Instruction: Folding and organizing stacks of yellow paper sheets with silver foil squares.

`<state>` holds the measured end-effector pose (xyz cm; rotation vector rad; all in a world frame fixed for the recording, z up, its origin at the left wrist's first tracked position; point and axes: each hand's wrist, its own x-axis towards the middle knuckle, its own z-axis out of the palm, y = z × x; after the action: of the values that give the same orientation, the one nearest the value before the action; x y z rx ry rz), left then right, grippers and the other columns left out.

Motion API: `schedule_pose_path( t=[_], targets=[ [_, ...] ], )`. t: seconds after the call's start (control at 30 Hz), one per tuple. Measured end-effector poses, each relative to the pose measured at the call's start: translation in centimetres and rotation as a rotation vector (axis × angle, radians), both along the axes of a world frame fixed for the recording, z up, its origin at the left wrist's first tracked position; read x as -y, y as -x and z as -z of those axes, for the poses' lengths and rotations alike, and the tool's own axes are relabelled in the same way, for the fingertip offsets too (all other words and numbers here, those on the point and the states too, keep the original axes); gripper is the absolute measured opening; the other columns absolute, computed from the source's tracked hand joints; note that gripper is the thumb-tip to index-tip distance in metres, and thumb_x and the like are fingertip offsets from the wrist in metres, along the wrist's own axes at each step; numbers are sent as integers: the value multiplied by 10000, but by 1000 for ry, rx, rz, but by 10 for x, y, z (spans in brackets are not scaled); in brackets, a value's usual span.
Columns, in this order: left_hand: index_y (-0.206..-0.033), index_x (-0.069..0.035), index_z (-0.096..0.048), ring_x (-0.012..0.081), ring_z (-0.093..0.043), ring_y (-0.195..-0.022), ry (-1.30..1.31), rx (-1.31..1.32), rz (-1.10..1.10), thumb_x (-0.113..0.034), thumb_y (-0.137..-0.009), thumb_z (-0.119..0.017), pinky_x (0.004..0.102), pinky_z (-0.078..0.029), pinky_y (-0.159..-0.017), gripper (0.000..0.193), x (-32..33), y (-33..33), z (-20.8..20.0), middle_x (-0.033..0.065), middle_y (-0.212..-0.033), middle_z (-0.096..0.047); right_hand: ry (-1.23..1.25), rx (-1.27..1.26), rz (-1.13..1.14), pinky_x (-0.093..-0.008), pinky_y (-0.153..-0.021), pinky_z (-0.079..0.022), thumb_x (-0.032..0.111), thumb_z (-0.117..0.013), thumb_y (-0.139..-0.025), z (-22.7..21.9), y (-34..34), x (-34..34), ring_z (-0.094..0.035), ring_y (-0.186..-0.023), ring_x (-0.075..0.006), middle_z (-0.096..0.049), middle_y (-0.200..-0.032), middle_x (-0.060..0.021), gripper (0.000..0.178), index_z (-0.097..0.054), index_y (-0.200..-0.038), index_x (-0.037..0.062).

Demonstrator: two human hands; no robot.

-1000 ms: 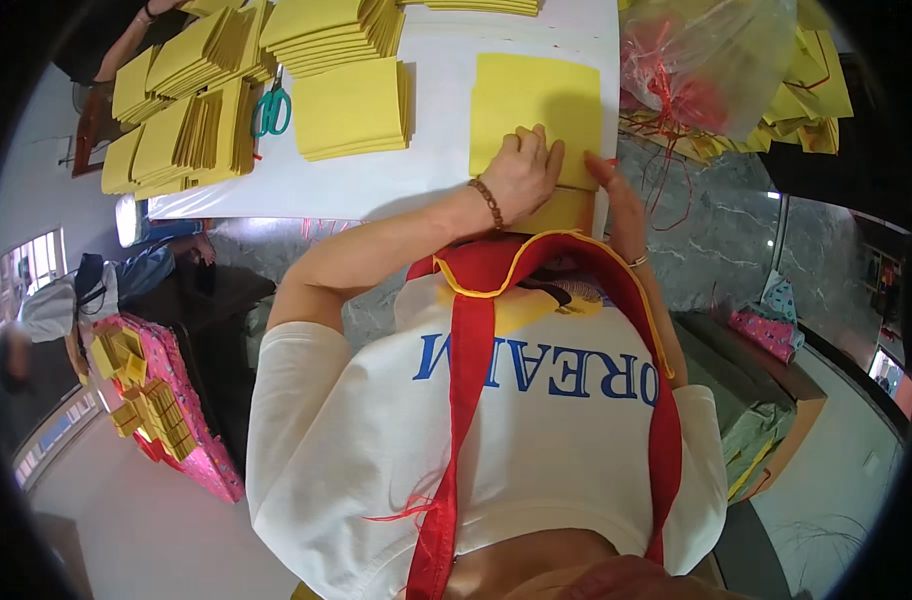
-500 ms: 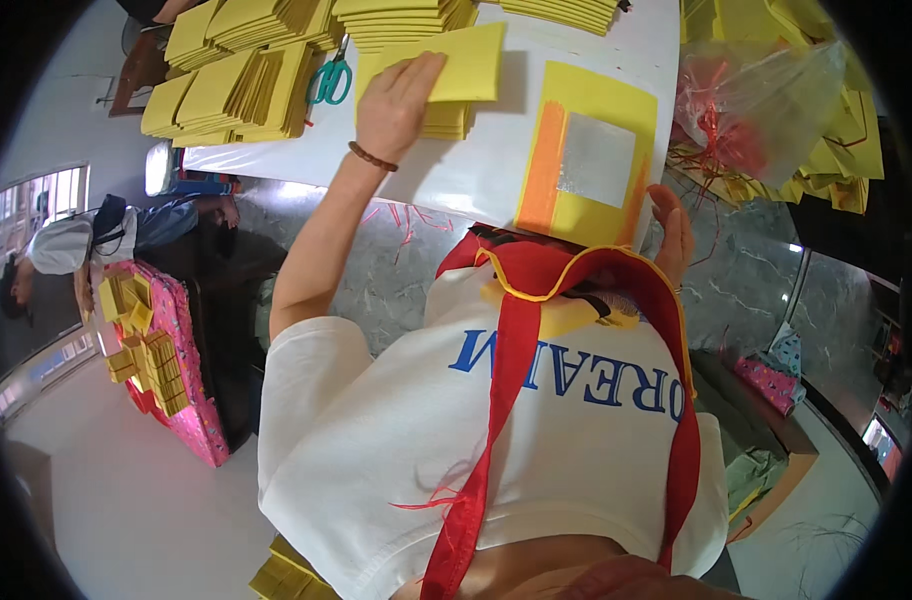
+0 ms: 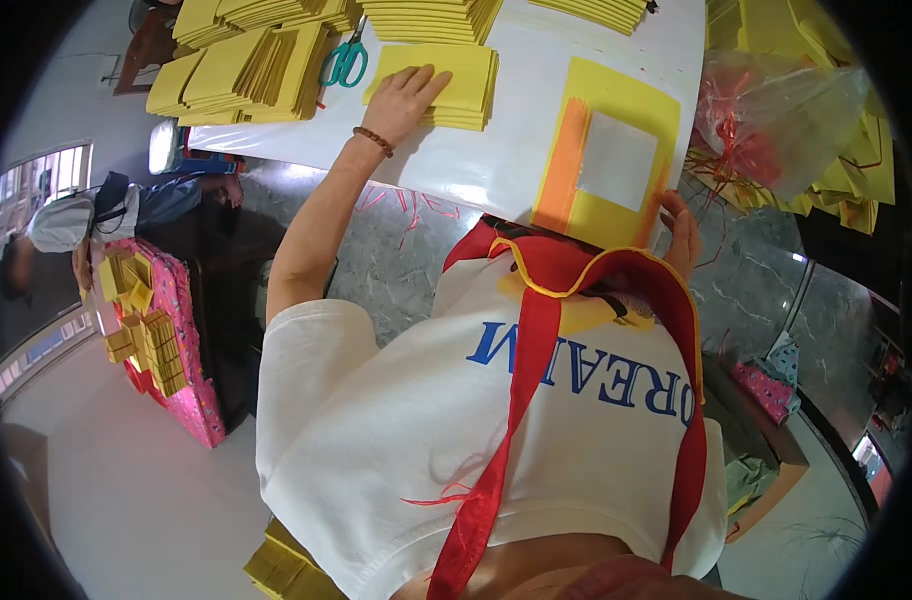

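Scissors (image 3: 347, 62) lay on the counter (image 3: 496, 170) between the left-edge paper stacks (image 3: 238, 72) and a middle stack (image 3: 446, 80); a sheet (image 3: 604, 160) lay at the near edge.

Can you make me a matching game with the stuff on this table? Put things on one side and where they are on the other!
Things:
1. scissors
2. left hand
3. right hand
4. clear bag

Places:
A. at the near edge of the yellow-and-orange sheet
B. flat on a yellow paper stack
C. right of the table
D. between yellow stacks

Pairs: 1-D, 2-B, 3-A, 4-C
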<state>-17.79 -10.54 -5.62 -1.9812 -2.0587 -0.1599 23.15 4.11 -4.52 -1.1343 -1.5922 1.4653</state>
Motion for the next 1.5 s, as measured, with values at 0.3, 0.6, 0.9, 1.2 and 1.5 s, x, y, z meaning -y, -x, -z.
schedule_pose_path(
  t=[0.3, 0.6, 0.9, 1.2, 1.5],
  targets=[
    [-1368, -140, -323, 286, -336, -1241, 155, 118, -96, -69, -685, -580, 456, -274, -1020, 733, 8, -12, 6, 123, -1376, -344, -4, -14, 5, -326, -907, -392, 291, -408, -956, 4, 0, 0, -544, -1019, -168, -622, -1054, -73, 367, -599, -1088, 8],
    [-1366, -143, -322, 297, -338, -1240, 201, 165, -52, -150, -656, -626, 458, -275, -1019, 772, 6, -4, -5, 127, -1368, -347, -356, 134, -65, -338, -964, -366, 154, -567, -876, 0, 5, -1, -522, -1088, -215, -608, -1100, -99, 236, -616, -1075, 36],
    [-1363, -163, -325, 299, -368, -1221, 191, 68, -41, -247, -669, -672, 462, -304, -995, 780, 3, -20, -35, 111, -1369, -357, -568, 244, -234, -345, -919, -396, 93, -634, -794, 12, 1, 2, -536, -1059, -247, -603, -1114, -85, 211, -656, -1003, 70],
    [-1160, -58, -535, 276, -489, -1039, 48, 495, 506, -253, -750, -650, 378, -401, -848, 469, -20, -164, -48, 108, -1153, -531, -573, 238, -235, -345, -908, -403, 118, -647, -780, 4, 6, 0, -543, -1050, -250, -597, -1120, -84, 228, -653, -1002, 65],
    [-980, -33, -604, 267, -575, -876, 208, 757, 570, -149, -794, -631, 343, -467, -771, 221, -28, -172, -47, 94, -974, -609, -236, 31, -198, -311, -950, -370, 197, -531, -897, 23, -4, -1, -504, -1098, -190, -575, -1172, -74, 239, -657, -1036, 49]
  ],
)
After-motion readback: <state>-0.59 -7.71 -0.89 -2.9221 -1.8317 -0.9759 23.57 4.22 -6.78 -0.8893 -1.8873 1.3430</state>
